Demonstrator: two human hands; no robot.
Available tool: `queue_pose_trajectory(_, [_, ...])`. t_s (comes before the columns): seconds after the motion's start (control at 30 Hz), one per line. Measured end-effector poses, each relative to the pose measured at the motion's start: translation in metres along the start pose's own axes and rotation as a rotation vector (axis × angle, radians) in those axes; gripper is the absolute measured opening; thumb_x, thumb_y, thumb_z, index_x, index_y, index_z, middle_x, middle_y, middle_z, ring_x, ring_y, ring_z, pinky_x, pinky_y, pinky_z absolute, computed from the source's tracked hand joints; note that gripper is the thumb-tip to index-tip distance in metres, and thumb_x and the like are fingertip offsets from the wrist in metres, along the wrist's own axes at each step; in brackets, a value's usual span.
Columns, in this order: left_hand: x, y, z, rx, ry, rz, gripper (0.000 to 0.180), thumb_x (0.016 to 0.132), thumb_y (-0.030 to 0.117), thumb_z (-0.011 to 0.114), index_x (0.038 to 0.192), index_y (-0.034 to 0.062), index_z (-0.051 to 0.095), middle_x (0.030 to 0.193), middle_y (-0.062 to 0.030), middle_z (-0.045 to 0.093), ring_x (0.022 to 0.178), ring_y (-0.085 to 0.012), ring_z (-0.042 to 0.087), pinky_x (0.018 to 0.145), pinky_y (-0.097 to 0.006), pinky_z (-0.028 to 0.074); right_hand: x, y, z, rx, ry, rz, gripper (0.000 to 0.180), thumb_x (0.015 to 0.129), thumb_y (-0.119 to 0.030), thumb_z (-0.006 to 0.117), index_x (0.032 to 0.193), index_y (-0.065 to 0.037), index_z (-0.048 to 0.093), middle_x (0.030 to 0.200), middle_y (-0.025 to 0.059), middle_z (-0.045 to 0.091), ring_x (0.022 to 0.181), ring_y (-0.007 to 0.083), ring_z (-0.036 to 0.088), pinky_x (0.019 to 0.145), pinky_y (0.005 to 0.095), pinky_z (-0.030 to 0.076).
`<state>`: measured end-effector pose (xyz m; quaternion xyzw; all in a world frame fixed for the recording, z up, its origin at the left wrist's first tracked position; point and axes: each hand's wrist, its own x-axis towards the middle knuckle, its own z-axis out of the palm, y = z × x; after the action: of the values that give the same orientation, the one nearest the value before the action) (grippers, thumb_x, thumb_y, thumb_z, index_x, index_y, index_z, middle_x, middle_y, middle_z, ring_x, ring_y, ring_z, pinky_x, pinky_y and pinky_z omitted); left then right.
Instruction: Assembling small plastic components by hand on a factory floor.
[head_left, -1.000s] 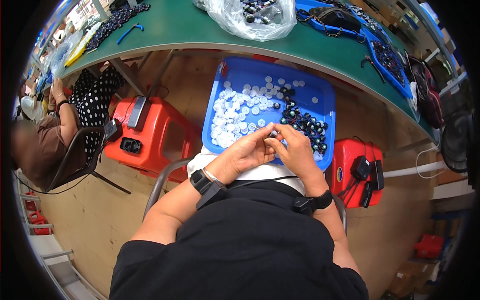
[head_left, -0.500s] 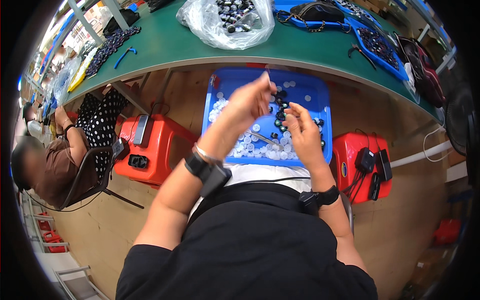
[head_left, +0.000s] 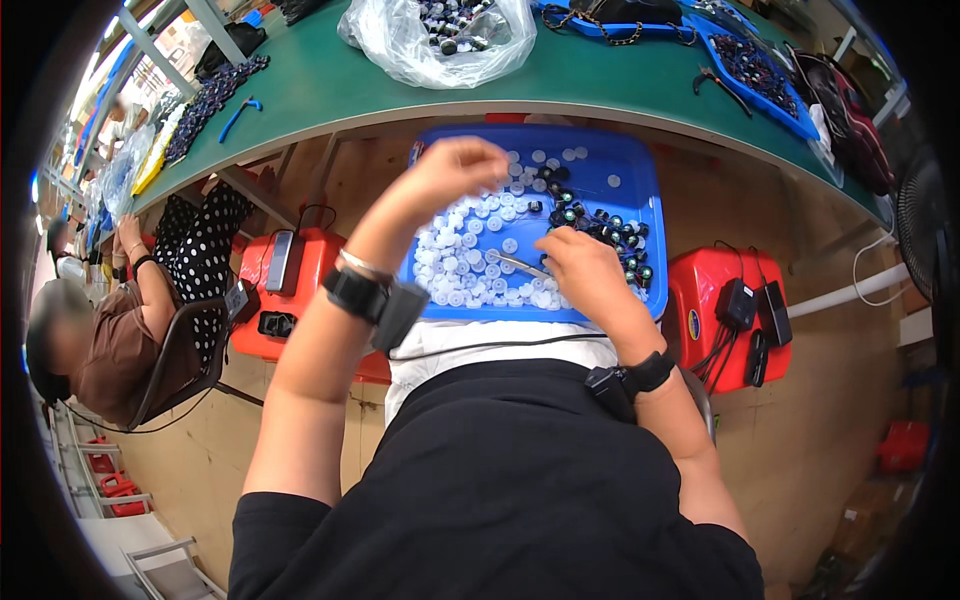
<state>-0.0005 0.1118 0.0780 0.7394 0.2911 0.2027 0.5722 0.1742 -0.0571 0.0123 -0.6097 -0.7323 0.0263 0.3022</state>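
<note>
A blue tray [head_left: 640, 180] rests on my lap under the edge of the green table [head_left: 330, 90]. White round caps [head_left: 455, 265] fill its left side and small black parts [head_left: 610, 225] lie at its right. My left hand [head_left: 455, 170] is raised above the tray's left part with its fingers curled; whether anything is in them is hidden. My right hand [head_left: 585, 270] hovers low over the tray and pinches metal tweezers [head_left: 515, 262], whose tips point left over the white caps. A dark band sits on each wrist.
A clear plastic bag of small parts [head_left: 440, 35] lies on the table, with blue trays of dark pieces [head_left: 760, 70] at the far right. Red stools [head_left: 290, 290] [head_left: 730, 320] carrying black devices flank my legs. Another person [head_left: 110, 340] sits at the left.
Both hands were together over the tray's near edge. My left hand then rose toward the table and now hangs curled above the tray; my right hand stayed low with the tweezers.
</note>
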Motion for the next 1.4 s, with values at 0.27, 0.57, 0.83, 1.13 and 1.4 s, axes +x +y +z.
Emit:
queue_pose_trajectory(0.27, [-0.033, -0.065, 0.059, 0.827, 0.078, 0.209, 0.017, 0.079, 0.011, 0.064, 0.095, 0.0056, 0.068, 0.082, -0.0104, 0.06, 0.078, -0.0283, 0.06, 0.073, -0.038, 0.049, -0.004, 0.006, 0.003, 0.02, -0.046, 0.051, 0.013, 0.08, -0.007, 0.063, 0.092, -0.006, 0.066, 0.088, 0.0084, 0.063, 0.081, 0.0254, 0.063, 0.07, 0.0364, 0.051])
queue_pose_trajectory(0.57, [-0.035, -0.036, 0.071, 0.246, 0.108, 0.032, 0.024, 0.087, 0.014, 0.061, 0.107, 0.0022, 0.061, 0.097, -0.011, 0.064, 0.083, -0.0219, 0.062, 0.075, -0.032, 0.049, 0.001, 0.004, -0.007, 1.255, 0.104, 0.536, 0.012, 0.09, -0.01, 0.061, 0.095, 0.001, 0.059, 0.084, 0.0059, 0.063, 0.07, 0.0114, 0.06, 0.064, 0.0229, 0.049])
queue_pose_trajectory(0.83, [-0.054, -0.034, 0.08, -1.209, -0.066, -0.305, 0.029, 0.097, 0.024, 0.053, 0.114, 0.0005, 0.055, 0.094, -0.0056, 0.061, 0.08, -0.0112, 0.058, 0.073, -0.026, 0.051, -0.001, -0.008, -0.02, 1.416, -0.006, 0.551, 0.014, 0.092, -0.014, 0.06, 0.099, -0.002, 0.057, 0.084, 0.0056, 0.063, 0.071, 0.0094, 0.059, 0.056, 0.02, 0.043])
queue_pose_trajectory(1.13, [-0.073, -0.041, 0.089, -1.403, -0.038, -0.291, 0.029, 0.093, 0.012, 0.058, 0.118, 0.0001, 0.051, 0.098, -0.0087, 0.058, 0.085, -0.015, 0.058, 0.076, -0.028, 0.052, -0.004, -0.025, -0.012, 1.223, -0.009, 0.552, 0.011, 0.095, -0.012, 0.053, 0.097, -0.001, 0.056, 0.078, 0.0041, 0.06, 0.061, 0.0057, 0.053, 0.052, 0.0189, 0.041])
queue_pose_trajectory(1.4, [-0.08, -0.033, 0.106, -0.813, -0.001, -0.241, 0.022, 0.088, 0.008, 0.063, 0.109, 0.0029, 0.056, 0.095, -0.0038, 0.059, 0.086, -0.0101, 0.058, 0.074, -0.022, 0.049, -0.004, -0.028, 0.004, 1.297, 0.149, 0.669, 0.013, 0.099, -0.016, 0.045, 0.104, -0.004, 0.049, 0.074, 0.0003, 0.052, 0.054, 0.0032, 0.04, 0.046, 0.0187, 0.032])
